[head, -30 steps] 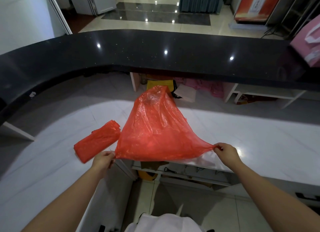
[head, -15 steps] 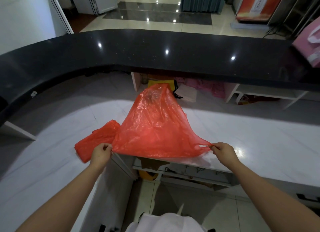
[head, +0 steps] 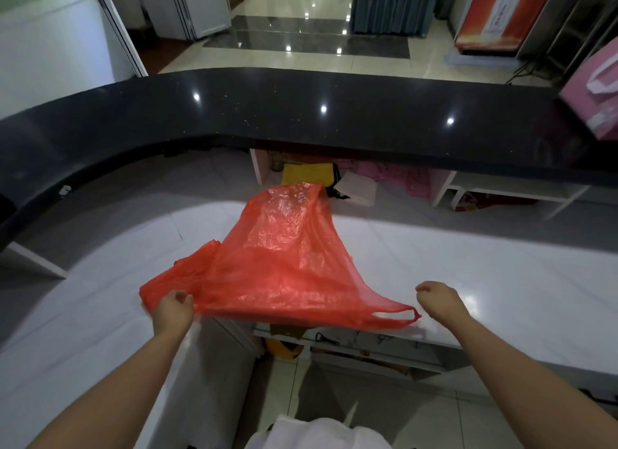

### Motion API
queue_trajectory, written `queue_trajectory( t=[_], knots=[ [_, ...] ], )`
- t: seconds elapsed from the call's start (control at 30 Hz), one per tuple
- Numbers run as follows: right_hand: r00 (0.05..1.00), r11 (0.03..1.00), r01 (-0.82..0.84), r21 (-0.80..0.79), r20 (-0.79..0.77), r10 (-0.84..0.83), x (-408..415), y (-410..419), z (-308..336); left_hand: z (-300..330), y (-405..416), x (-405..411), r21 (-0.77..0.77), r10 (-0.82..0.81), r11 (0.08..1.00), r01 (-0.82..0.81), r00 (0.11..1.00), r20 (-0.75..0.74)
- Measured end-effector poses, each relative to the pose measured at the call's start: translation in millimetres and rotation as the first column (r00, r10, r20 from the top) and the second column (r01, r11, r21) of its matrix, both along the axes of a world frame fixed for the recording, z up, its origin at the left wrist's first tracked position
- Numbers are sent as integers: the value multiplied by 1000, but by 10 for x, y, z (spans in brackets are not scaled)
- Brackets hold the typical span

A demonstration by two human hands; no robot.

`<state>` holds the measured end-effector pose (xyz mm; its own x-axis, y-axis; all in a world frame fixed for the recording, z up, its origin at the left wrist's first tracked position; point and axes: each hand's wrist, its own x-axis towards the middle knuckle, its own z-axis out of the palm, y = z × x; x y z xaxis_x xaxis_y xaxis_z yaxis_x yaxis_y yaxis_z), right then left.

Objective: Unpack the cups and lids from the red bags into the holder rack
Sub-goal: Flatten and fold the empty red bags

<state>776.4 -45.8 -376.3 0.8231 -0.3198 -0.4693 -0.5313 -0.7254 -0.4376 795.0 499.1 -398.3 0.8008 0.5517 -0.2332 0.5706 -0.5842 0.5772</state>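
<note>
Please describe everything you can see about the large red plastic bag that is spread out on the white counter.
The large red translucent plastic bag is thin, shiny and wrinkled. It looks flat and empty, spread over the white marble counter, its far end raised in a peak. A looped handle at its near right corner hangs free over the counter edge. The left hand grips its near left corner. The right hand is beside the handle, not touching it. Its left part overlaps a second red bag.
</note>
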Motion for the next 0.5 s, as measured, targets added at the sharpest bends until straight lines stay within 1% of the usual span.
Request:
queue_trajectory(
  t=[0.13,0.27,0.33,0.4,0.5],
  knots=[
    [996,999,-25,-34,83,28,230,-21,91,200,-124,140,94,-100,991,95,994,48],
    [983,996,-91,-19,157,93,546,115,222,412,-317,240,113,-244,966,234,967,74],
    [974,993,-120,17,198,114,729,259,290,506,-396,327,128,-261,960,250,962,83],
    [965,987,-150,52,227,135,894,444,357,583,-461,440,107,-262,962,253,961,85],
    [955,978,-199,62,238,179,1143,736,384,658,-500,672,62,-255,966,251,963,82]
  ],
)
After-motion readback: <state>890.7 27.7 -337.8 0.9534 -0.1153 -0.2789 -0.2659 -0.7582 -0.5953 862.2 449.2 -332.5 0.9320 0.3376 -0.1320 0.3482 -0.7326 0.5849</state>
